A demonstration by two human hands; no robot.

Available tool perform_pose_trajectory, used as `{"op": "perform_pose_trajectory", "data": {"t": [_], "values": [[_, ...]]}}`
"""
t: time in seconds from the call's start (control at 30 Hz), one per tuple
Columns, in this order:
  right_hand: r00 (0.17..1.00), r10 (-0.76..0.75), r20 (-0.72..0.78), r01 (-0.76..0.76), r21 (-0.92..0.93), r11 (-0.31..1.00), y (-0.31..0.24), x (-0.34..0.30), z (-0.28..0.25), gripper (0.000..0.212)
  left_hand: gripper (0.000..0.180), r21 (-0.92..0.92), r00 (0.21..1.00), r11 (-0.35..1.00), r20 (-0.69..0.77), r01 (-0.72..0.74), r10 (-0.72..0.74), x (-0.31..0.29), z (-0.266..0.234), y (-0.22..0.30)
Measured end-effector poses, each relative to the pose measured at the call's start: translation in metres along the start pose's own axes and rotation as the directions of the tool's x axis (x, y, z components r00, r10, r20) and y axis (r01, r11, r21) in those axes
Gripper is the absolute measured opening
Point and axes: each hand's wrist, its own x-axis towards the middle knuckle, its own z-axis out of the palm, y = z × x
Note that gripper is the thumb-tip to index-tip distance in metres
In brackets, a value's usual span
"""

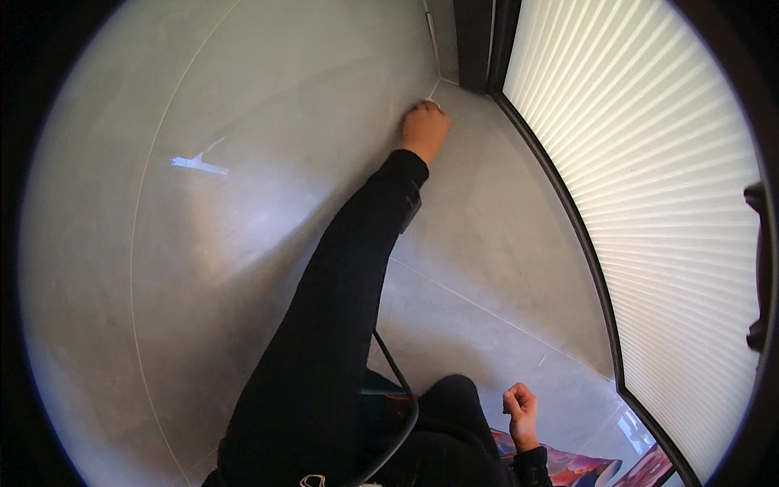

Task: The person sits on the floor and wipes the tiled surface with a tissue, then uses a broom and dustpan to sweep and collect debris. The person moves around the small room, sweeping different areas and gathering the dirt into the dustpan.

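My left hand (425, 130) is at the end of a stretched-out black-sleeved arm, against the grey tiled surface (268, 187), close to a corner at the top. Its fingers are curled over a small pale thing (435, 103). Only a sliver of that shows, so its kind cannot be made out. My right hand (522, 408) is low on the right, beside my bent knee. Its fingers are curled into a fist, with nothing seen in them.
A pleated white blind (641, 187) in a dark frame (560, 183) runs down the right side. At the top stands a dark post (473, 40). Colourful patterned fabric (568, 467) lies at the lower right. A black cord (403, 381) loops near my body.
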Motion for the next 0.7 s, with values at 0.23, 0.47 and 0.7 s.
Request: {"op": "perform_pose_trajectory", "data": {"t": [0.23, 0.47, 0.7], "values": [[0.997, -0.04, -0.061, 0.044, 0.071, 0.996, -0.009, -0.002, -0.004, 0.025, 0.016, 0.073, 0.991, 0.99, 0.052, 0.118, -0.122, -0.099, -0.002, 0.024], [1.0, -0.02, 0.0, 0.02, 0.065, 0.998, 0.01, -0.003, 0.005, 0.025, 0.016, -0.421, 0.959, 0.862, 0.129, 0.283, -0.253, -0.204, -0.058, -0.01], [0.994, 0.007, 0.109, -0.006, -0.01, 1.0, -0.002, 0.003, 0.024, 0.026, 0.016, -0.275, 0.923, 0.885, 0.026, 0.376, -0.384, -0.226, -0.028, -0.004]]}}
